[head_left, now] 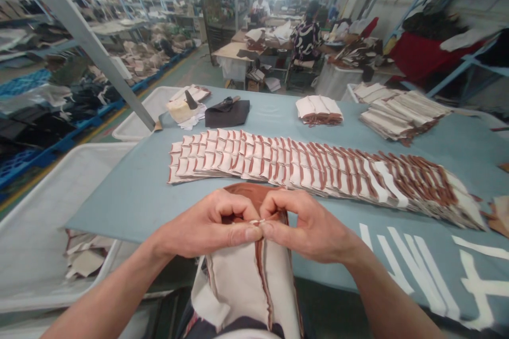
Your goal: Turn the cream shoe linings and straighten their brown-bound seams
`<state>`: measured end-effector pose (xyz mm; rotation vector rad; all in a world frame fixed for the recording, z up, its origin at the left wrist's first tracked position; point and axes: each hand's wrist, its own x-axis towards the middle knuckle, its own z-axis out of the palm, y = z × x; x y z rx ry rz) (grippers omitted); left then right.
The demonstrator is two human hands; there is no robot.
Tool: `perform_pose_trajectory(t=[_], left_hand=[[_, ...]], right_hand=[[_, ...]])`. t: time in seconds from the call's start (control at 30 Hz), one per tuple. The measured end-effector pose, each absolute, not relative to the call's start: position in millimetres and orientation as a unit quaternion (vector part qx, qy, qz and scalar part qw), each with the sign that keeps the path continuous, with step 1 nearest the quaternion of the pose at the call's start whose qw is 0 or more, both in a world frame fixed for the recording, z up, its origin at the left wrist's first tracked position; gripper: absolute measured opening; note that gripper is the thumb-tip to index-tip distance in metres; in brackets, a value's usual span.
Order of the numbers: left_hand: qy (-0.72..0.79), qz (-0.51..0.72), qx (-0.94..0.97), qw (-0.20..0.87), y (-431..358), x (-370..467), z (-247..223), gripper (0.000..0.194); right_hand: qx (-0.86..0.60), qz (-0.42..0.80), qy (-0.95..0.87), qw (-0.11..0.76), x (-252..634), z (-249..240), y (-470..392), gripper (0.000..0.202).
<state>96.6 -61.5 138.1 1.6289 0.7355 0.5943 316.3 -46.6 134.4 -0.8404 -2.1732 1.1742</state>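
Left hand (210,225), right hand (308,228): pinching cream piece (236,278) at seam | overlapping pieces (278,161): worker's one o'clock | next likely needs: edges aligned

Cream piece (238,270), brown edging (260,275); tabletop (135,190) seemingly blue-grey.

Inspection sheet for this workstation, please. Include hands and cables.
Surface: blue-grey tabletop, partly covered.
Job's things: pale, brown-edged sewn piece, pinched at its seam; overlapping row of similar pieces beyond.
Clutter: white strips at right, dark folded cloth at far left, small stack at the far edge.
Hands: left and right meet at the seam.
Cables: nothing seen.
Surroundings: white bin at left, metal post, seated person behind.
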Motion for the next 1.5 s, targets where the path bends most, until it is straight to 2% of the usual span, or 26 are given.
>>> perform_pose_trajectory(t=[0.13,0.4,0.57,0.67,0.8,1.0,1.17,1.33,1.5], left_hand=[[0.301,0.263,0.733,0.549,-62,96,138,0.024],[0.385,0.244,0.829,0.324,-68,97,148,0.013],[0.395,0.211,0.86,0.244,-71,95,152,0.012],[0.388,0.206,0.867,0.234,-70,95,152,0.012],[0.384,0.21,0.865,0.245,-68,96,152,0.016],[0.413,0.201,0.842,0.284,-66,98,150,0.014],[0.457,0.185,0.81,0.317,-69,98,149,0.012],[0.455,0.168,0.826,0.287,-74,98,150,0.01],[0.443,0.176,0.834,0.277,-76,99,148,0.011]], right_hand=[[-0.303,0.419,-0.814,0.265,316,136,-47,0.012],[-0.322,0.321,-0.854,0.253,311,134,-50,0.016],[-0.353,0.278,-0.861,0.237,306,134,-48,0.016],[-0.373,0.239,-0.87,0.216,303,136,-49,0.016],[-0.381,0.212,-0.877,0.201,300,138,-49,0.008],[-0.384,0.23,-0.881,0.154,297,133,-50,0.011],[-0.379,0.239,-0.873,0.192,300,129,-54,0.014],[-0.364,0.279,-0.865,0.202,307,128,-59,0.015],[-0.334,0.252,-0.878,0.231,312,123,-60,0.017]])
